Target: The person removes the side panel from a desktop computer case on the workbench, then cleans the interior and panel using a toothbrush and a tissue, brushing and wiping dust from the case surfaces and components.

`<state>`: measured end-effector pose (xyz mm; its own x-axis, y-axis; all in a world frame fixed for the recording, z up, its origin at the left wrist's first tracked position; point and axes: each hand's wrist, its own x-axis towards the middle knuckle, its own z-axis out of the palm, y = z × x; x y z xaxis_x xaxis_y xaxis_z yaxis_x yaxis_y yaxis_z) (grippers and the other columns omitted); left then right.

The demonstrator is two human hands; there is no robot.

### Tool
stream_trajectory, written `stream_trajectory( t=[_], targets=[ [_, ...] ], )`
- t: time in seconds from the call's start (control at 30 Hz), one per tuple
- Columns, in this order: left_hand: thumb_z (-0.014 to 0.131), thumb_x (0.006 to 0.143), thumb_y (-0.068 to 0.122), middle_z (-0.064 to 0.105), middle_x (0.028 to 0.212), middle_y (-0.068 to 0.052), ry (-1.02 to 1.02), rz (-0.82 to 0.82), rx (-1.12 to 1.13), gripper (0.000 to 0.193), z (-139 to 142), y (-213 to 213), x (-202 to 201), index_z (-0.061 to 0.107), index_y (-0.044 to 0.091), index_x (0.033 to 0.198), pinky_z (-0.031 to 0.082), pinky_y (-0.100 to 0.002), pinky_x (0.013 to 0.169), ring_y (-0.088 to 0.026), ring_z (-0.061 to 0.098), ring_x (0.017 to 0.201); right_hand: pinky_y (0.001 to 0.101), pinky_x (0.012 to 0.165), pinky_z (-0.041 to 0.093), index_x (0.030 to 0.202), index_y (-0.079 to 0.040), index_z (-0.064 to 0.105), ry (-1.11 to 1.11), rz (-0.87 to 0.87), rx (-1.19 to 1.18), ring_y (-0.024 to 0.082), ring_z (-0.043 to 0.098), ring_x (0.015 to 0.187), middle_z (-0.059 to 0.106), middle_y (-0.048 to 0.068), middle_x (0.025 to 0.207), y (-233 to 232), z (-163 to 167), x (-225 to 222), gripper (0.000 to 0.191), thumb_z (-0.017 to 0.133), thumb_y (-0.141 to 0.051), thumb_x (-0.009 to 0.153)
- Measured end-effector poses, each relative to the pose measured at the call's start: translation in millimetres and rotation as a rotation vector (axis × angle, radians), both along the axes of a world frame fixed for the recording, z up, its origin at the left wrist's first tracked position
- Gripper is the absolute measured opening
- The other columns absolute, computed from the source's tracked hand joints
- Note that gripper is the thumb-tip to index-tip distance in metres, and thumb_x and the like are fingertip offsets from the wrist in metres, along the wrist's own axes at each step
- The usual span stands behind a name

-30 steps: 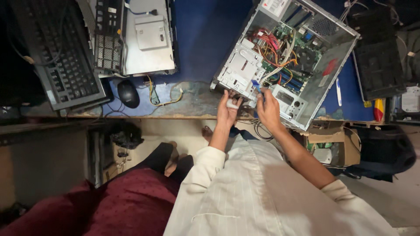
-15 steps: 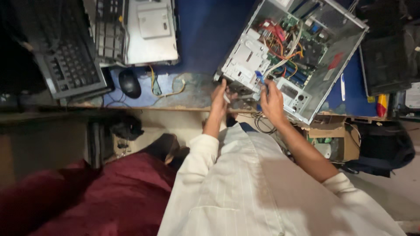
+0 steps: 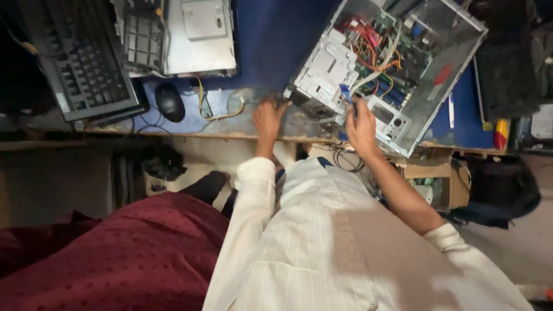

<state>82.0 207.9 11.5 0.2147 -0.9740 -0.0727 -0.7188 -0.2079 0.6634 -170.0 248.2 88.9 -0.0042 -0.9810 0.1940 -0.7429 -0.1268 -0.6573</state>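
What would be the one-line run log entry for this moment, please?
left hand: on desk edge by computer case | right hand: at blue connector inside case | black mouse, keyboard: untouched

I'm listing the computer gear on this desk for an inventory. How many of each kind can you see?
Open computer case: 1
Keyboard: 1
Mouse: 1
Grey flat unit lying behind the mouse: 1
Total: 4
The left hand and right hand are both at the case's near end.

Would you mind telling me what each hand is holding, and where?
The right hand pinches a blue connector inside the open computer case; the left hand rests on the desk, holding nothing visible.
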Motion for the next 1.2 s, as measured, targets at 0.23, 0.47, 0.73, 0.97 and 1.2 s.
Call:
stream_trajectory(
  t=[0.23,0.47,0.73,0.97,1.2],
  targets=[
    [0.086,0.073,0.051,0.064,0.114,-0.014,-0.247,-0.383,-0.142,0.071,6,-34,17,0.053,0.009,0.120,0.051,-0.049,0.086,-0.036,0.065,0.104,0.0496,0.079,0.051,0.123,0.002,0.057,-0.005,-0.022,0.041,0.047,0.065,0.088,0.066,0.029,0.098,-1,5,1,0.023,0.054,-0.012,0.105],
    [0.087,0.073,0.044,0.059,0.115,-0.014,-0.275,-0.467,-0.221,0.068,14,-37,19,0.051,0.009,0.119,0.045,-0.054,0.091,-0.036,0.059,0.110,0.0486,0.076,0.051,0.122,0.002,0.057,-0.003,-0.026,0.050,0.044,0.064,0.083,0.066,0.028,0.095,-1,8,2,0.023,0.054,-0.014,0.106],
    [0.077,0.087,0.035,0.057,0.112,-0.012,0.442,-0.043,-0.540,0.050,32,-16,29,0.054,0.007,0.122,0.046,-0.042,0.093,-0.029,0.057,0.105,0.0459,0.074,0.050,0.122,0.002,0.056,-0.036,0.014,0.062,0.040,0.064,0.079,0.066,0.026,0.092,-3,12,2,0.022,0.054,-0.013,0.106],
    [0.049,0.096,0.010,0.060,0.116,-0.004,1.017,0.443,-0.326,0.033,-18,56,-33,0.067,0.003,0.122,0.044,-0.031,0.092,-0.016,0.055,0.104,0.0431,0.068,0.047,0.121,0.001,0.056,-0.062,-0.010,0.096,0.032,0.056,0.070,0.060,0.020,0.080,-2,12,-1,0.021,0.054,-0.013,0.105],
    [0.070,0.099,0.031,0.058,0.103,-0.012,0.930,0.600,-0.291,0.041,-24,54,-74,0.048,0.002,0.118,0.050,-0.038,0.081,-0.023,0.057,0.092,0.0423,0.068,0.046,0.123,0.000,0.056,-0.005,0.061,0.022,0.027,0.056,0.071,0.061,0.018,0.082,-6,3,-10,0.022,0.055,-0.014,0.106]
  ],
)
